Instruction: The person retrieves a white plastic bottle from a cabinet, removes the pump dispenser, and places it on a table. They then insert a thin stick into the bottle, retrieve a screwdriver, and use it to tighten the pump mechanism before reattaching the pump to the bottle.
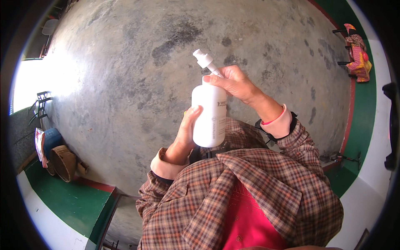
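— So how did the bottle lie against your grip at that moment?

— Well, I had the white pump bottle (pixel 209 112) up in front of my chest, above the grey concrete floor (pixel 125 62). Its long axis ran nearly upright, tipped a little so the pump head (pixel 203 57) leaned up and to my left.

— And which hand was where?

— My left hand (pixel 186 131) was wrapped round the lower body from the left side, thumb on the front, closed on it. My right hand (pixel 235 83) came in from the right at the neck, fingers pinched narrow round the collar just under the pump.

— So the pump sat nearer the right hand?

— Yes, I judged so; the right was touching the neck, the left held well below it.
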Action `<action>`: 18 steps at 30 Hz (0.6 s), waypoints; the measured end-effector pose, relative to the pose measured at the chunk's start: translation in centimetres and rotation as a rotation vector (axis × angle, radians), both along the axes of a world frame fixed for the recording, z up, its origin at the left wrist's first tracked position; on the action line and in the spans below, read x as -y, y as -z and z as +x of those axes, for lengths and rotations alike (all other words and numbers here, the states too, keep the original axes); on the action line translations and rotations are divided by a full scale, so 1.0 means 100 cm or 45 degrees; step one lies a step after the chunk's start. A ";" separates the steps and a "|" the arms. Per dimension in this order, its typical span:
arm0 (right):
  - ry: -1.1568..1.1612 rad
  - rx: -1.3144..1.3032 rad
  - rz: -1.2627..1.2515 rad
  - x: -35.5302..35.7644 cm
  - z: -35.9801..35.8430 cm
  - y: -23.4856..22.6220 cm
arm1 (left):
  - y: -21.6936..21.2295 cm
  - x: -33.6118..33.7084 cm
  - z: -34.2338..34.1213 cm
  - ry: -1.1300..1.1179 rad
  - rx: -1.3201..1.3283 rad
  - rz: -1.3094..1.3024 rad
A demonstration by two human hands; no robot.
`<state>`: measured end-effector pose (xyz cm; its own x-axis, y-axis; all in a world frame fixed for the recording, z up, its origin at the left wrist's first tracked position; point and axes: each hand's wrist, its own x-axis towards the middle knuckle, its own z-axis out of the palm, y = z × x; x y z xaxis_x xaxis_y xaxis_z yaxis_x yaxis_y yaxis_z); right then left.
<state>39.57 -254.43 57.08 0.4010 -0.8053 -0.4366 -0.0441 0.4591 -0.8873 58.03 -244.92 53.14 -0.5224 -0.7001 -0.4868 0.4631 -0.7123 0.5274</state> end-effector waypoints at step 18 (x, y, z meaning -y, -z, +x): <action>0.072 0.134 -0.022 -0.015 0.012 -0.008 | -0.016 0.012 -0.001 -0.143 -0.645 0.450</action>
<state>40.78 -252.93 57.89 0.3980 -0.8349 -0.3802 0.0754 0.4428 -0.8934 57.96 -246.10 54.70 -0.6813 -0.6065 -0.4098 0.6763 -0.7358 -0.0356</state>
